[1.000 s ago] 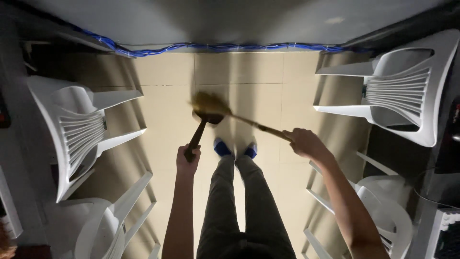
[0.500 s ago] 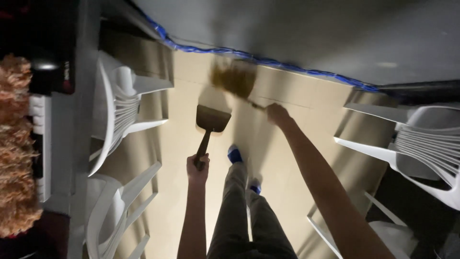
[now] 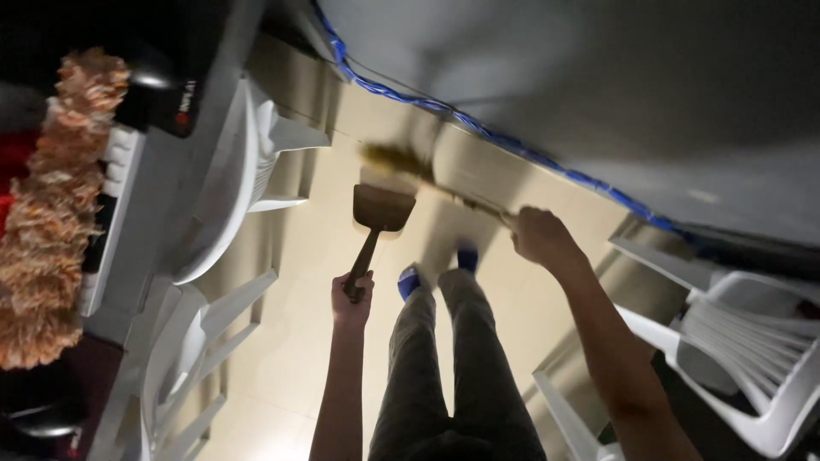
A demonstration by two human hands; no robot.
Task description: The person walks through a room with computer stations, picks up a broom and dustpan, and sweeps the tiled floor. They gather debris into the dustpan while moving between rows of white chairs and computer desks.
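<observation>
In the head view, a long-handled dustpan (image 3: 382,210) is gripped at its handle end by the closed left hand (image 3: 352,296), its pan held low over the tiled floor (image 3: 299,341). A broom (image 3: 410,166), blurred, is clasped by the right hand (image 3: 538,236). Both seem light and stiff, best held by their handles.

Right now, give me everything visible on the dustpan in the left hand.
The dustpan is a small dark brown scoop, material unclear in the dim light, with a flat, roughly square pan and a straight thin handle. The left hand grips the handle's end, fingers wrapped round it. It hangs above the pale tiled floor, pan end pointing away from the person toward the wall. The blurred broom head sits just beyond its far edge; contact cannot be told.
</observation>
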